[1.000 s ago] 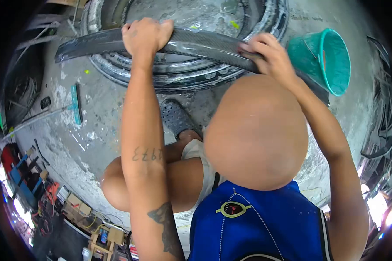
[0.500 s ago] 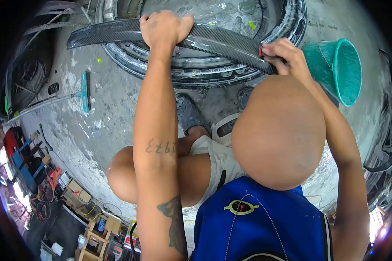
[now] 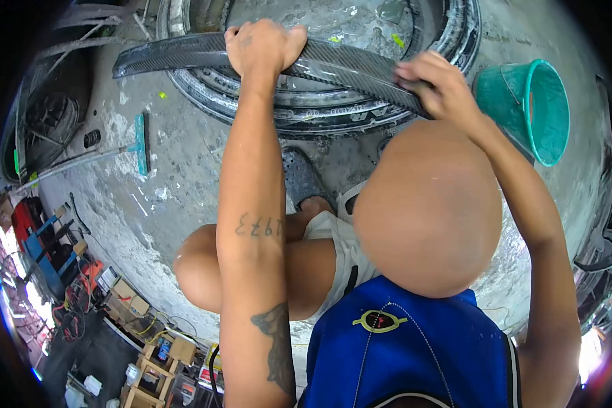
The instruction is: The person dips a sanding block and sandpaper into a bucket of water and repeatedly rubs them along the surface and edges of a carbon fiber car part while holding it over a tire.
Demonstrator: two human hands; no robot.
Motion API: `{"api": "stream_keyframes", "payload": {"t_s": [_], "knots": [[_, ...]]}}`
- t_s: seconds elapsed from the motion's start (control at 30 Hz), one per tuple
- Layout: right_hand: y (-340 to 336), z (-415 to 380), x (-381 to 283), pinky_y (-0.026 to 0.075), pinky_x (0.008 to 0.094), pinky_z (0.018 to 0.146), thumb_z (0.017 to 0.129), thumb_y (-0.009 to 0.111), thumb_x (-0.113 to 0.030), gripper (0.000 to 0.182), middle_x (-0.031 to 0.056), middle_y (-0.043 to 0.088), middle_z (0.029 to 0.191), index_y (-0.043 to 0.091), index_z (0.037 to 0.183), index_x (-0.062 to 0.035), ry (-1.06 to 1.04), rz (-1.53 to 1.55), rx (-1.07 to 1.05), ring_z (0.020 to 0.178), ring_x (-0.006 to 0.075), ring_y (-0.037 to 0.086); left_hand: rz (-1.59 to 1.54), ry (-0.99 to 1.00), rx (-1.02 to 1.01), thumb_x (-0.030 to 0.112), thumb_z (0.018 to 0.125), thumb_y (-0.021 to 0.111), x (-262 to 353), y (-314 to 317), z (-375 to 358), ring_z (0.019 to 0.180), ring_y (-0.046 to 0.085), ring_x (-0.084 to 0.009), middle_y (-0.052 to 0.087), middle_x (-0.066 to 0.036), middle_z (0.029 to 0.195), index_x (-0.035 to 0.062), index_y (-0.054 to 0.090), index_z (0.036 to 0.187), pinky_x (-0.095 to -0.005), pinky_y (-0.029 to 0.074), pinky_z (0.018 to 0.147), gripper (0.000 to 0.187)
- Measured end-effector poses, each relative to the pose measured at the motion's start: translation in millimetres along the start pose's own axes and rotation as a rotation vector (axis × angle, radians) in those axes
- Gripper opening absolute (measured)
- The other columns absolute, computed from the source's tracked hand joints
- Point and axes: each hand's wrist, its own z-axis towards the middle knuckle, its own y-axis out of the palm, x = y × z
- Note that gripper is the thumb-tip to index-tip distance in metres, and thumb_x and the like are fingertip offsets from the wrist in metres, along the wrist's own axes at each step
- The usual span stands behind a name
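A long, curved black strip with a woven carbon-like pattern (image 3: 347,64) lies across a tire (image 3: 306,119) on the floor. My left hand (image 3: 264,47) is closed over the strip near its middle. At the strip's right end, my right hand (image 3: 438,85) has its fingers curled against the surface; what it holds, if anything, is hidden. The strip's left end sticks out past the tire.
A teal bucket (image 3: 547,112) stands to the right of the tire. A teal squeegee (image 3: 141,145) with a long handle lies on the floor at left. Tools, boxes and a wooden rack (image 3: 146,374) fill the lower left. My knees are bent below the strip.
My right hand has moved slightly left and up along the strip, and the red bit seen at its fingers is now hidden. My left hand keeps its hold. The view has shifted slightly.
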Motion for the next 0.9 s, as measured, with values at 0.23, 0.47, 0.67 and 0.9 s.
{"api": "stream_keyframes", "payload": {"t_s": [0.23,0.47,0.67,0.9], "knots": [[38,54,2,0.05,0.0415,0.083,0.081,0.071,-0.001,0.012,0.0122,0.068,0.094,0.068,0.092,0.0006,-0.211,0.013,0.038,0.092,0.0329,0.063,0.007,0.004,0.028,0.051,0.084,0.047,4,-2,2,0.114,0.065,-0.0271,0.075,-0.015,0.11,0.0074,0.08,0.101,-0.039,0.033,0.109,0.057],[2,0,11,0.053,0.0384,0.082,0.076,0.074,0.008,0.02,0.0132,0.07,0.093,0.07,0.094,0.0004,-0.062,0.111,-0.012,0.087,0.0304,0.066,-0.02,0.006,-0.039,0.051,0.083,0.048,0,-5,0,0.117,0.063,-0.026,0.073,-0.017,0.115,0.0024,0.078,0.102,-0.0388,0.033,0.109,0.06],[51,75,-8,0.053,0.0368,0.083,0.084,0.072,0.002,0.015,0.0121,0.07,0.097,0.07,0.099,-0.001,-0.212,0.123,-0.015,0.092,0.0305,0.066,-0.035,-0.021,0.007,0.053,0.082,0.051,2,-4,2,0.117,0.063,-0.0259,0.074,-0.015,0.114,0.0031,0.079,0.103,-0.038,0.03,0.112,0.06],[-12,-9,12,0.054,0.0384,0.084,0.077,0.071,0.01,0.021,0.0129,0.072,0.098,0.071,0.096,0.0005,-0.068,0.199,-0.096,0.093,0.0288,0.068,-0.038,0.01,0.031,0.051,0.081,0.048,-3,3,6,0.112,0.065,-0.0322,0.073,-0.019,0.111,0.0091,0.079,0.101,-0.0394,0.032,0.111,0.056]]}}
